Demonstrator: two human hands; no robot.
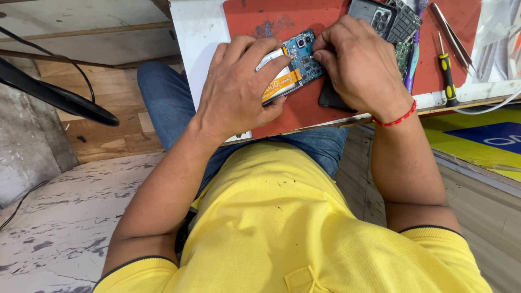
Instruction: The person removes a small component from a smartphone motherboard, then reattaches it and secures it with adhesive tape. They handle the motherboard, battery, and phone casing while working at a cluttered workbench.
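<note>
An opened phone (296, 65) lies on a red work mat (304, 116), its blue circuit board, white battery and orange ribbon cable showing. My left hand (239, 87) wraps around its lower end and holds it. My right hand (358, 65) pinches the top right edge of the circuit board with thumb and fingertips. A red thread bracelet circles my right wrist. What lies under my right palm is hidden, apart from a black corner (331, 100).
A black phone back cover (374, 15) and a dark mesh part (404, 24) lie at the mat's far side. A yellow-handled screwdriver (446, 68), tweezers (450, 35) and a purple brush (413, 59) rest to the right. The table edge runs just below my hands.
</note>
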